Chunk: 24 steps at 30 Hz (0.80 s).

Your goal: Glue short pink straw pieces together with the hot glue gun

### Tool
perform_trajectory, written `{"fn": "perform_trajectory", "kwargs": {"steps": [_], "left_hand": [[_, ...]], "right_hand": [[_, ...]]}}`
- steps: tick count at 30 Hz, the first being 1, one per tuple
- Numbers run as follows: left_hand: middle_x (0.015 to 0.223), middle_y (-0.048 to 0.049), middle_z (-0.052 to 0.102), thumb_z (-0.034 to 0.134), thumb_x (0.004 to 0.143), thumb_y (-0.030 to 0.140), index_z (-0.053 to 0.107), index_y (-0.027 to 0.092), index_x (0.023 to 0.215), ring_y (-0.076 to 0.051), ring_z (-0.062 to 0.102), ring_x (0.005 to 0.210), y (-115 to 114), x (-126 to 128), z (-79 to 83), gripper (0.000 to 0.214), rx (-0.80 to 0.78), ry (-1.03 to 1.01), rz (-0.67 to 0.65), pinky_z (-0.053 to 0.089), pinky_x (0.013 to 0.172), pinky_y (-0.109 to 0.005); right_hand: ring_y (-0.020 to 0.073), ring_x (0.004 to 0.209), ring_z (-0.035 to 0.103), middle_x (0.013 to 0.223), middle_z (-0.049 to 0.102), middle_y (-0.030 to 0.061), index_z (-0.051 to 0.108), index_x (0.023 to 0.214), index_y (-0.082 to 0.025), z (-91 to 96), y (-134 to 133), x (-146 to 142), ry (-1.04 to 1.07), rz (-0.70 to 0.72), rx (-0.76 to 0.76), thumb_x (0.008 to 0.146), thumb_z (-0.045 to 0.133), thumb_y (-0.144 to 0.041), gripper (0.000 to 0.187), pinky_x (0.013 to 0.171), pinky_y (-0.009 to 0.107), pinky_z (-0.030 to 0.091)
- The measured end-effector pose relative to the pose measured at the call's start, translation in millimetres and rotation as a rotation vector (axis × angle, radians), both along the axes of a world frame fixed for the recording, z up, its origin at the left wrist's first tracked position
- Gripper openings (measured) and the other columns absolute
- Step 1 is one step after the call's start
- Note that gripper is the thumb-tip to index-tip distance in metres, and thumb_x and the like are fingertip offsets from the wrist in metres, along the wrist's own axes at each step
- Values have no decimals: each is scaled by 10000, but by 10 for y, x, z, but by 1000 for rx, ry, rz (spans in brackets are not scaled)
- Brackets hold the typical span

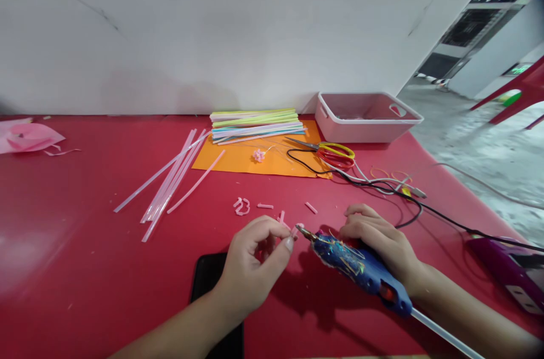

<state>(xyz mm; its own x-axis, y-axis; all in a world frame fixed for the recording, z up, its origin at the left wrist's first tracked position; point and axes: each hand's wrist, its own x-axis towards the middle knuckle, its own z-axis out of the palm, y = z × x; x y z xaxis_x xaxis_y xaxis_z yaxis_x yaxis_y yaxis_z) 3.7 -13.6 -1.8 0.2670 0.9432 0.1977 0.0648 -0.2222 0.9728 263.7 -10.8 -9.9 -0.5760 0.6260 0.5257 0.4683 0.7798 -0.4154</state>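
My right hand (380, 243) grips a blue hot glue gun (361, 268) with a glue stick sticking out at its back. Its nozzle (302, 230) points left and touches a small pink straw piece (294, 229) that my left hand (255, 260) pinches between thumb and fingers. Both hands hover low over the red table (85, 246). Several short pink straw bits (242, 206) lie just beyond my left hand, some joined in a curl.
Long pale straws (170, 183) lie at centre left; a stack of coloured straws (257, 123) rests on orange paper (255, 163) with a small pink flower (258, 155). Scissors (334, 152), a white bin (365, 115), cables (382, 183), a phone (208, 280), a purple power strip (510, 271) surround them.
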Motion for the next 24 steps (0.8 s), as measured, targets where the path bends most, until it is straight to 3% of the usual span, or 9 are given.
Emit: {"fn": "perform_trajectory", "kwargs": {"steps": [8, 15, 24], "left_hand": [[750, -15, 569, 570, 912, 228, 622, 175, 804, -126, 512, 651, 7, 7, 5, 131, -9, -3, -14, 417, 586, -234], [747, -11, 564, 577, 904, 214, 619, 176, 800, -122, 500, 642, 2, 3, -14, 119, -9, -8, -15, 410, 581, -233], [748, -12, 570, 582, 903, 217, 620, 175, 792, -119, 488, 636, 4, -4, -9, 125, -22, -5, -11, 403, 579, -232]], "right_hand": [[172, 608, 516, 711, 581, 15, 528, 979, -198, 0, 4, 1, -3, -3, 30, 952, 443, -479, 295, 848, 430, 427], [174, 590, 498, 687, 565, 13, 530, 971, -205, 8, 1, 2, -2, -17, 17, 970, 353, -568, 404, 824, 430, 435], [169, 579, 494, 688, 580, 9, 540, 978, -200, 8, -1, 4, 15, -11, 18, 919, 475, -437, 253, 821, 434, 443]]}}
